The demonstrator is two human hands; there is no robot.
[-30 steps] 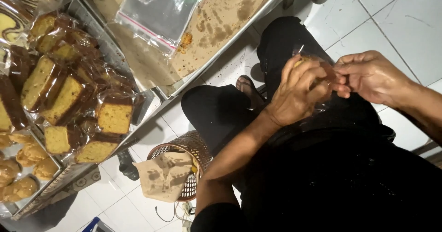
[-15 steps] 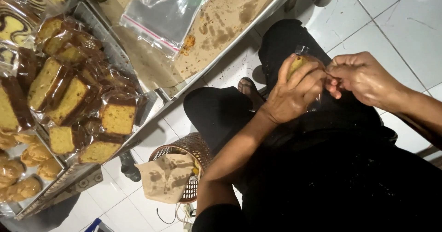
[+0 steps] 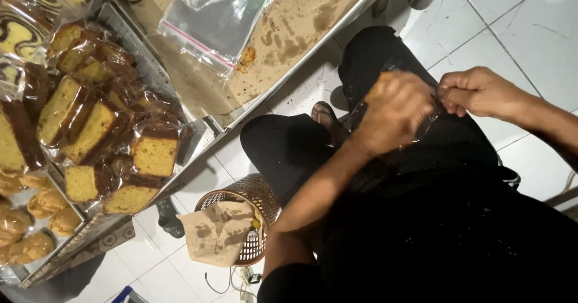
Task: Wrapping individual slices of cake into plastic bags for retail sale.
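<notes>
Fingers of the left hand [image 3: 394, 110] are clamped around a cake slice in a clear bag [image 3: 385, 89], held over the lap. Right hand [image 3: 475, 92], at 3 o'clock and touching, pinches the bag's edge shut. At 7 o'clock on the floor stands a wicker basket [image 3: 253, 194] holding stained paper [image 3: 217, 231]. At 9 o'clock, wrapped cake slices [image 3: 120, 134] fill a metal tray [image 3: 198, 140].

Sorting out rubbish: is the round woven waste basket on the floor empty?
Not empty: the woven basket holds crumpled brown paper draped over its rim.
</notes>
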